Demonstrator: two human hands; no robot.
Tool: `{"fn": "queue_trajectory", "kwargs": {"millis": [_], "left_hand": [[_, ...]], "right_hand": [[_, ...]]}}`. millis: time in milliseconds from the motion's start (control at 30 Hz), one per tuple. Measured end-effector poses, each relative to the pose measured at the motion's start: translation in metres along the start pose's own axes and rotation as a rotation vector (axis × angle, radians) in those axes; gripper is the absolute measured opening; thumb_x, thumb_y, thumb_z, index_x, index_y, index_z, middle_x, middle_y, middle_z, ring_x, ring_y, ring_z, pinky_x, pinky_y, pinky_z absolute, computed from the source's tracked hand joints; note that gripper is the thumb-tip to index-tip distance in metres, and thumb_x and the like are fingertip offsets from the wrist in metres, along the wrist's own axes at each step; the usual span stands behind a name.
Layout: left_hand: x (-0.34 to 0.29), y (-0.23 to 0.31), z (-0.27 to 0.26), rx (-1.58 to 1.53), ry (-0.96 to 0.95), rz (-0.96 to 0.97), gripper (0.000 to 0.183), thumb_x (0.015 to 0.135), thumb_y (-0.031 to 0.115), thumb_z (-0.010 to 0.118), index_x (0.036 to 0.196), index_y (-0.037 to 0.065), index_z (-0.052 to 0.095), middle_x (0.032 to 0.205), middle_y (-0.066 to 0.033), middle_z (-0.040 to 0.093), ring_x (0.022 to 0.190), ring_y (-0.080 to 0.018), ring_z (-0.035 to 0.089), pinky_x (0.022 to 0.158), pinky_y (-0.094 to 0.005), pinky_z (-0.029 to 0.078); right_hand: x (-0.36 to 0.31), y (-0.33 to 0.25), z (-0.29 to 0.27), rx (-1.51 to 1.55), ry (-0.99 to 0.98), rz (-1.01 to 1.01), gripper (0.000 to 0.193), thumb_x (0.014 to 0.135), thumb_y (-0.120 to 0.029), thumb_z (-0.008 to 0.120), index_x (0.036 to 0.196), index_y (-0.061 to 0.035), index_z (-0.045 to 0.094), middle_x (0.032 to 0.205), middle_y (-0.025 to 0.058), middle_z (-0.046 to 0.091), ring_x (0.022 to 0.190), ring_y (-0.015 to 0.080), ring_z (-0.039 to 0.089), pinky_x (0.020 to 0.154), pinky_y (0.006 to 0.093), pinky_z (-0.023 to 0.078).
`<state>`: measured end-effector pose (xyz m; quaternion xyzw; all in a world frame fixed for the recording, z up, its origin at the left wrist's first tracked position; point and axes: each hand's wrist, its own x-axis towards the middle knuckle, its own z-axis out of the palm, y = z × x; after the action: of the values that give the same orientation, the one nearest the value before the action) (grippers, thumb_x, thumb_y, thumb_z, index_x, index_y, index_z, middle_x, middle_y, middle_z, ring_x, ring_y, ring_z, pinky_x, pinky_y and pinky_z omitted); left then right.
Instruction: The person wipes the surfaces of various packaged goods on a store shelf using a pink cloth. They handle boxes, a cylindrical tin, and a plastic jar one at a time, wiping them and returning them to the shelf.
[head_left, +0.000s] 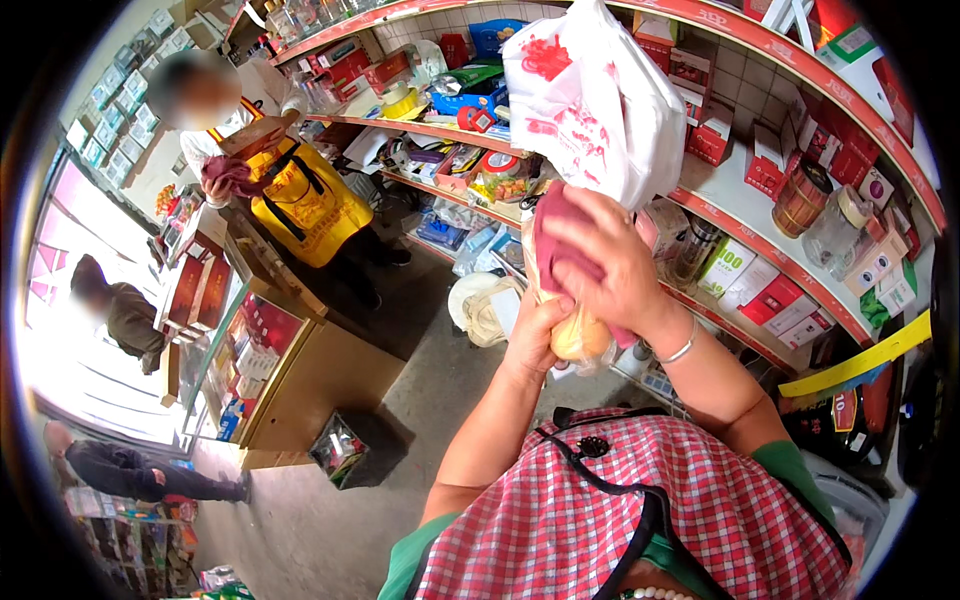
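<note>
In front of my chest, my left hand (537,328) is wrapped around a rounded yellow object (580,337) in clear plastic; its exact kind cannot be made out. A maroon cloth (560,235) lies along its upper part. My right hand (625,268), slightly blurred, presses the cloth against the object with its fingers bent over it. Just beyond my hands hangs a bunch of white plastic bags (600,110) with red print. The bags partly hide the shelf behind, and my fingers cover the middle of the yellow object.
Curved-looking shelves (735,185) with boxes and jars run ahead and right. At the left stands a glass-fronted counter (320,385), beside a black bin (340,450). A person in a yellow apron (310,205) holds another maroon cloth (235,178). Two other people are farther left.
</note>
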<state>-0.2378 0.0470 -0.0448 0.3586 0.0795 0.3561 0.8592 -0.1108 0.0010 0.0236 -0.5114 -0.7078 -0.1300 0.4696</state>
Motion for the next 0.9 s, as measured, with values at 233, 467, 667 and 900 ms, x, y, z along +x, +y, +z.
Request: {"fn": "queue_trajectory", "kwargs": {"millis": [233,467,667,900], "left_hand": [[0.002,0.019,-0.001,0.190,0.155,0.323,0.076,0.063,0.015,0.072,0.129,0.005,0.036,0.116,-0.0092,0.051,0.101,-0.0207,0.054,0.086,-0.0327,0.046],[0.007,0.032,-0.027,-0.018,0.263,0.429,0.072,0.066,0.018,0.070,0.128,0.003,0.037,0.116,-0.0100,0.051,0.104,-0.0238,0.054,0.089,-0.0375,0.046],[0.005,0.038,-0.030,-0.093,-0.027,0.228,0.088,0.058,0.030,0.076,0.130,0.000,0.035,0.117,-0.0126,0.052,0.106,-0.0264,0.055,0.091,-0.0398,0.046],[0.015,0.029,-0.003,0.400,0.023,0.299,0.102,0.058,0.041,0.079,0.136,0.003,0.027,0.134,-0.0140,0.036,0.121,-0.0227,0.041,0.097,-0.0359,0.039]], "right_hand": [[-0.026,0.007,0.024,0.692,-0.056,0.491,0.038,0.098,-0.024,0.042,0.128,-0.0006,0.045,0.125,0.0109,0.052,0.114,0.0187,0.049,0.097,0.0298,0.038],[-0.088,0.014,0.045,0.576,-0.319,0.594,0.039,0.098,-0.027,0.039,0.127,0.0000,0.044,0.121,0.0116,0.055,0.110,0.0211,0.054,0.096,0.0312,0.040],[-0.045,0.038,0.024,1.840,0.143,0.903,0.050,0.098,-0.042,0.031,0.127,-0.0028,0.044,0.119,0.0114,0.056,0.107,0.0214,0.056,0.095,0.0377,0.044],[-0.041,0.015,0.031,1.378,0.009,0.656,0.082,0.078,-0.045,0.069,0.138,-0.0037,0.029,0.132,0.0069,0.042,0.122,0.0172,0.040,0.102,0.0311,0.033]]}}
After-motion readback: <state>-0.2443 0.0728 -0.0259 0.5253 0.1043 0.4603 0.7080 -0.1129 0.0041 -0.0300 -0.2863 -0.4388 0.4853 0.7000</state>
